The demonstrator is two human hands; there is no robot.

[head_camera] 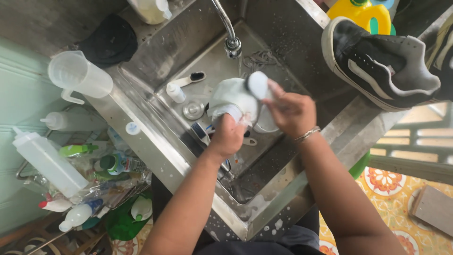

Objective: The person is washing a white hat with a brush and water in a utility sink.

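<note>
1. Left hand (228, 137) has its fingers wrapped around a white shoe (232, 100), holding it up over the middle of the steel sink (283, 42), right under the tap (232, 46).
2. Right hand (289, 111) has its fingers closed on a round white brush (258, 85), pressed against the shoe's upper end.
3. Stuff lying in the basin: a dark-bristled brush (191, 78), a small white bottle (175, 92) and the drain plug (193, 110).
4. What might go sideways, I reckon: soapy fingers could let the shoe drop into the basin, and the black sneaker (382, 66) perched on the sink's edge looks easy to knock in with an elbow.
</note>
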